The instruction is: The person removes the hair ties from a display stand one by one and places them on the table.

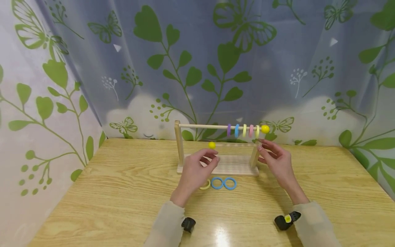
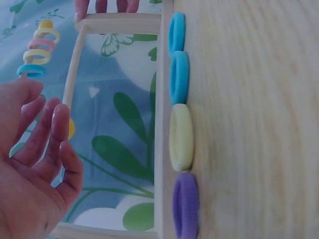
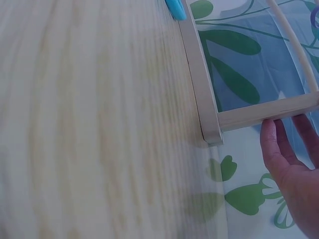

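Observation:
A wooden rack (image 1: 178,144) has an upper rod (image 1: 203,126) carrying purple, blue, yellow, pink and yellow rings (image 1: 236,131), with a yellow ball at its right end. Its lower rod ends at the left in another yellow ball (image 1: 212,145). My left hand (image 1: 197,166) is beside that ball, fingers loosely bent and thumb apart, with nothing seen between them. Partly behind the fingers, the ball (image 2: 72,129) shows in the left wrist view. My right hand (image 1: 277,161) touches the right post (image 3: 269,110) with its fingertips on the outer side.
In front of the rack's base lie two blue rings (image 1: 230,183), a yellow ring (image 1: 205,186) and a purple ring (image 2: 185,206), which the left hand hides in the head view. A patterned curtain (image 1: 277,68) hangs behind the wooden table (image 1: 129,185).

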{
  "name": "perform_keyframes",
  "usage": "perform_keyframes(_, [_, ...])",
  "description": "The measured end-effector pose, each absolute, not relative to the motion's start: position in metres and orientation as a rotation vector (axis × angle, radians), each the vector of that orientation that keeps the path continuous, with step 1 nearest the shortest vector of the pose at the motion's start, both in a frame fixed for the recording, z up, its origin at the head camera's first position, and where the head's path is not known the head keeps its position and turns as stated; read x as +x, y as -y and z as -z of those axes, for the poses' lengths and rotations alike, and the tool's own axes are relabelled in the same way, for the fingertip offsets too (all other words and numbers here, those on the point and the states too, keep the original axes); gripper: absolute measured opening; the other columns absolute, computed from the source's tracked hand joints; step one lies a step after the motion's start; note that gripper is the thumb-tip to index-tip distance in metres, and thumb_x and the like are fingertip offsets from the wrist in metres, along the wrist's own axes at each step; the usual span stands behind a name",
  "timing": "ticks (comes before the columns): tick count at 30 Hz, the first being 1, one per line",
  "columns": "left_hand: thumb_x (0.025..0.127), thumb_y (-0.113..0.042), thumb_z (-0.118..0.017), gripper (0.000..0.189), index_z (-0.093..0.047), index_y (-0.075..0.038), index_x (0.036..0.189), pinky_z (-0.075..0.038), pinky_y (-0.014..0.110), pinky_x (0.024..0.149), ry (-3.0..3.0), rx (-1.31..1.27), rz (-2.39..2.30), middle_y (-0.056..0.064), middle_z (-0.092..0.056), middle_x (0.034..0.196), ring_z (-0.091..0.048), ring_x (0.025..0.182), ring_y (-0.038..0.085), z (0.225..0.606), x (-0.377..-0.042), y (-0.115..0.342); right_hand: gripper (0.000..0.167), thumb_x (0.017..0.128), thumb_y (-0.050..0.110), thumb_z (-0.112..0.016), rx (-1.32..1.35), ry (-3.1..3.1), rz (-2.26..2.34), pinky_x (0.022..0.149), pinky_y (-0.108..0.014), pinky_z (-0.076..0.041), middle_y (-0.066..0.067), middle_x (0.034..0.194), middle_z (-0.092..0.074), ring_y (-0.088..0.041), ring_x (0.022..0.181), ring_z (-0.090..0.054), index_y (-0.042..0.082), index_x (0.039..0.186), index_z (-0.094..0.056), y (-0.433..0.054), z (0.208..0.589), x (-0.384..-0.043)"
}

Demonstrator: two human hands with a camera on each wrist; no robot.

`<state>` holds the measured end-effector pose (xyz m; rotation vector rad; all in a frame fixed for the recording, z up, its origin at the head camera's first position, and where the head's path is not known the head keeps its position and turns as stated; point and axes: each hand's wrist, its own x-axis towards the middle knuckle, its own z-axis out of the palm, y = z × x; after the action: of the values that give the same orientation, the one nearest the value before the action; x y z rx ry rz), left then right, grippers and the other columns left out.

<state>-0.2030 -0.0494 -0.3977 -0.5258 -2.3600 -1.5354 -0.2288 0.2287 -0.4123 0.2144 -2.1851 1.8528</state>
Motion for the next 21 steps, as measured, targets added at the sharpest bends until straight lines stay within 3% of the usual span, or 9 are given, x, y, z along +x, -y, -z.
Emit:
perform_keyframes(9, [0.094,-0.019,-0.074,0.014,-0.076,-0.016,0.108,-0.053,0.022,0.066,2.272,-0.503,1.537,0.000,-0.077,0.098,-0.069,0.082,0.014,0.384,-0.204,0.055,0.046,0.100,0.016,-0.066,0.221,2.163,-1.869,0.076,-0.024,-0.061,0.018,0.112,-0.068,0.001,0.096,-0.071,-0.005,0.140,-0.057,-0.228,0.413,-0.229])
perform_keyframes(21, [0.094,-0.018,-0.074,0.017,-0.076,-0.009,0.109,-0.052,0.025,0.064,2.234,-0.522,1.483,0.002,-0.077,0.098,-0.069,0.081,0.015,0.367,-0.206,0.063,0.046,0.101,0.017,-0.065,0.210,2.209,-1.815,0.076,-0.024,-0.061,0.021,0.111,-0.066,0.004,0.096,-0.070,-0.003,0.141,-0.056,-0.228,0.412,-0.229])
